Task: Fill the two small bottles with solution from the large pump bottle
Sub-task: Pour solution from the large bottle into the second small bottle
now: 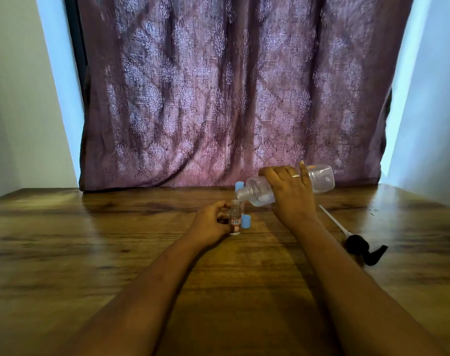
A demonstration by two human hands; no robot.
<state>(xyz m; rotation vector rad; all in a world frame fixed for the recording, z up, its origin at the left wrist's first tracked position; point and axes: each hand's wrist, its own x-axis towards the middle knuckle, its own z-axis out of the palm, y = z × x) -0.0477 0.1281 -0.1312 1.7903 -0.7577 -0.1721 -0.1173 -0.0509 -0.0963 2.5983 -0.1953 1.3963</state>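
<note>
My right hand (292,194) grips the large clear bottle (321,177), tipped on its side with its open neck (242,193) pointing left and down. Clear liquid pools near the neck. Right under that neck stands a small clear bottle (235,214) with a red label, uncapped, held upright on the table by my left hand (211,222). A second small bottle is partly hidden just behind it (242,205). One blue cap (245,221) lies beside the small bottle, and another blue cap (238,185) sits behind the large bottle's neck.
The black pump head with its white dip tube (360,244) lies on the wooden table (90,240) to the right of my right forearm. A patterned purple curtain (231,93) hangs at the table's far edge.
</note>
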